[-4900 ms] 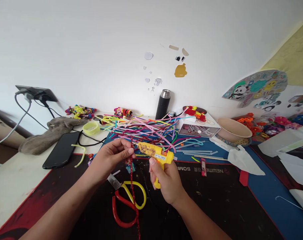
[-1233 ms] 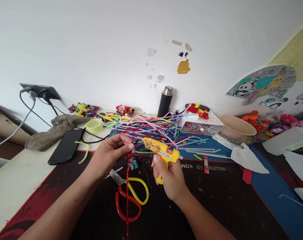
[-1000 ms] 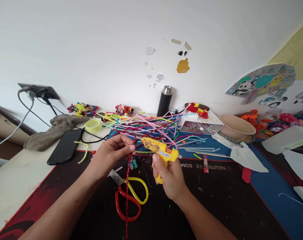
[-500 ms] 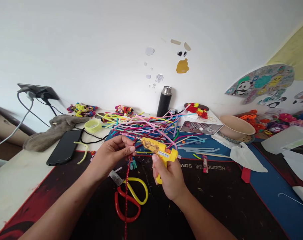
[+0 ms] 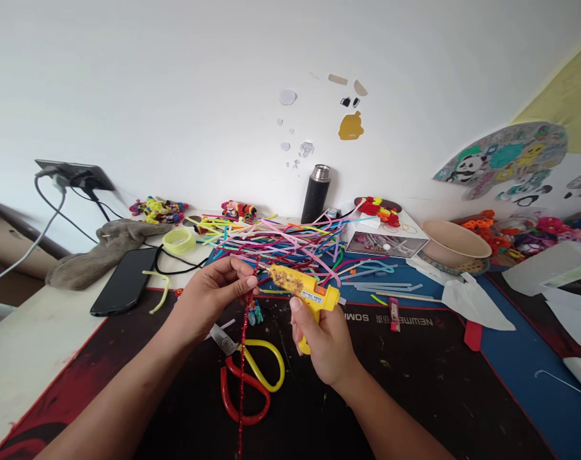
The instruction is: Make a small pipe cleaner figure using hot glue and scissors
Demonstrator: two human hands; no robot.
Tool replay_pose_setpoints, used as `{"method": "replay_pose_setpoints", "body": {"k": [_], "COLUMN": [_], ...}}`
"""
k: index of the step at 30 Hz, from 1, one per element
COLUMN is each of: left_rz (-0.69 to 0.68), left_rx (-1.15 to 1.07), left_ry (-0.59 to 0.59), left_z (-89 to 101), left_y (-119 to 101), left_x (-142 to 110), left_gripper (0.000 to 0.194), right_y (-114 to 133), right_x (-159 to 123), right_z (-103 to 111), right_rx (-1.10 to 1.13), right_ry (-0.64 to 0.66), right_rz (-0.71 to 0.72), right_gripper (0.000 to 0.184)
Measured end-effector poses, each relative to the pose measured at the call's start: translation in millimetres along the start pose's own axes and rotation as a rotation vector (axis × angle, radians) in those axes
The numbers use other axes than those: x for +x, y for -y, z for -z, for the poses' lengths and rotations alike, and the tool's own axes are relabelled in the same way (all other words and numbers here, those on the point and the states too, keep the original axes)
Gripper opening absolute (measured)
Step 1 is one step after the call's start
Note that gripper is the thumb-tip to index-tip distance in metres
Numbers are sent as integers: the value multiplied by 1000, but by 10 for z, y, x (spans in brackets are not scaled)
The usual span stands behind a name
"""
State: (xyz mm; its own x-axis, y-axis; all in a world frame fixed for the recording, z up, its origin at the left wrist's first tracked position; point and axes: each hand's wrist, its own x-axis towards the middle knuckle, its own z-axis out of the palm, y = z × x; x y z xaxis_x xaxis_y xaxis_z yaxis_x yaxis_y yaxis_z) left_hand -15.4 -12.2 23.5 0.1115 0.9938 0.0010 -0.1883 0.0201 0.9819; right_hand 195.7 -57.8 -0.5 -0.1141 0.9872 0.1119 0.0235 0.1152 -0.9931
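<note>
Wall (image 5: 175, 76), white and dotted with stickers, stands behind a pale desk (image 5: 22, 364). Across the desk lies a black mat (image 5: 444, 377) with a red edge. A loose heap of coloured stems (image 5: 281, 243) spreads beyond it, and to the right of the heap sit a white box (image 5: 391, 246) with a clear front and a beige bowl (image 5: 456, 246). A dark flask (image 5: 316, 198) stands upright near the wall. Scissors (image 5: 271, 388) with one yellow and one red handle lie on the mat, a phone (image 5: 124, 283) well to their left.

The right hand (image 5: 324, 345) is wrapped around the grip of a yellow glue gun (image 5: 300, 281), its nozzle pointing left. The left hand (image 5: 214, 294) pinches a red tinsel stem (image 5: 242, 377) between fingers and thumb. The tinsel stem hangs down across the scissors; its upper part is close to the nozzle, and whether they touch I cannot tell. Smallest are a pink-sleeved eraser (image 5: 394, 314) and a blue twisted piece (image 5: 255, 313).
</note>
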Motion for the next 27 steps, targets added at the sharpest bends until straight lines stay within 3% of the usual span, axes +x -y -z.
{"method": "replay_pose_setpoints", "body": {"k": [27], "left_rz": [-16], "left_rx": [8], "left_ry": [-23], "left_z": [37], "left_y": [29], "left_x": [30], "left_gripper": [36], "right_y": [24], "right_x": [-4], "right_z": [-8], "right_rx": [-11], "right_ry": [51], "right_rz": [34], "right_gripper": [54]}}
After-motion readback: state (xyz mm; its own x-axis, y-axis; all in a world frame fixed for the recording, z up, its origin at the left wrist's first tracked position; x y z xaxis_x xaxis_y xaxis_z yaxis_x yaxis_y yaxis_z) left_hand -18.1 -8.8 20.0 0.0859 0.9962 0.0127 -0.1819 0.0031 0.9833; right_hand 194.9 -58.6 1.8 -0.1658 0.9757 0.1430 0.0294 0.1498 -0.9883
